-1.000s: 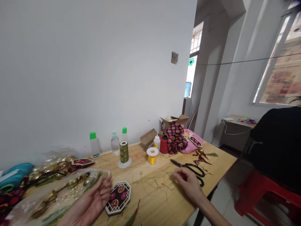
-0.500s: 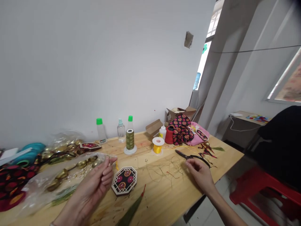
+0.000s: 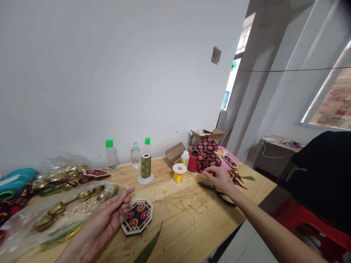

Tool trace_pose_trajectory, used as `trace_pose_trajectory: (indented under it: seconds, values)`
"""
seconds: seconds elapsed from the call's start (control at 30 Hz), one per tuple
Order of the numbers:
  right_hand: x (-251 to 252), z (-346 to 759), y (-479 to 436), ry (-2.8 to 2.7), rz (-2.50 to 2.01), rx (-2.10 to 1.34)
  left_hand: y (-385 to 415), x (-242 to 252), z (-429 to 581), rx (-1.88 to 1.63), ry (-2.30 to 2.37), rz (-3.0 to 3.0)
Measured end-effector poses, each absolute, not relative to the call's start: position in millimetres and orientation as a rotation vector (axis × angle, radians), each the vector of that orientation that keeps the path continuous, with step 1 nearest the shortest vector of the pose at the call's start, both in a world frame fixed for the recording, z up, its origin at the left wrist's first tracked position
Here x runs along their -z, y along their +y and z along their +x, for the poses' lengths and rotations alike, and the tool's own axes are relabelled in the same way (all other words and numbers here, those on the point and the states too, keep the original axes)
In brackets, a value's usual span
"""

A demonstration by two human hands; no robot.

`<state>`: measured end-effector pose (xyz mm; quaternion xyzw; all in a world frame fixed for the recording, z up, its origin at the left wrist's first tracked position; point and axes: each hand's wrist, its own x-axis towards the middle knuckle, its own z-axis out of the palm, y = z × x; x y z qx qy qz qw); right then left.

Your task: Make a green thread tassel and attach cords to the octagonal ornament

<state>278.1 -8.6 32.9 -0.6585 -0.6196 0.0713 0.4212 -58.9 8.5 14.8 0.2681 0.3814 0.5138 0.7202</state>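
My left hand (image 3: 111, 213) is palm up on the left, thumb and forefinger stretched out and the other fingers loosely curled, with nothing visible in it. Just right of it lies an octagonal wooden-framed piece (image 3: 138, 217) with patterned dark fabric. Farther right, my right hand (image 3: 219, 179) reaches over the table with its fingertips pinched at the yellow cord (image 3: 194, 176). That cord leads from a white-flanged spool (image 3: 179, 168). Black-handled scissors (image 3: 208, 186) lie beneath the right hand and wrist. A green tassel (image 3: 148, 248) with a red tip rests at the front.
Olive thread (image 3: 146, 166), a glue bottle (image 3: 185, 157), a red thread cone (image 3: 193, 162) and clear bottles (image 3: 135, 155) line the back. Loose thread (image 3: 186, 204) tangles mid-table. Brass bells (image 3: 57, 209) lie on plastic at left. Patterned fabric (image 3: 207, 151) and a red stool (image 3: 309, 223) are at right.
My right hand has left the scissors and moved up and left to the yellow cord. My left hand's fingers have loosened; the bit of yellow at its fingertips is gone from there.
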Motion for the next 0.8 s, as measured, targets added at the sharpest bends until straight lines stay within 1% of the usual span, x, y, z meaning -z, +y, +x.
trace_pose_trajectory:
  seconds: [0.2, 0.37, 0.5, 0.8]
  values:
    - [-12.9, 243.2, 44.7, -1.475, -1.801, -0.131, 9.9, -11.8, -63.3, -1.127, 0.799, 0.623]
    - [-12.9, 243.6, 52.5, -1.402, -1.782, -0.253, 7.7, -13.4, -64.7, -1.132, 0.759, 0.599]
    - [-44.4, 258.8, 58.6, -1.318, -1.696, -0.43, 7.1, -14.1, -63.1, -1.115, 0.733, 0.593]
    - [-146.4, 269.7, 98.1, -1.122, -1.59, -0.748, 11.2, -7.4, -67.6, -1.103, 0.749, 0.544]
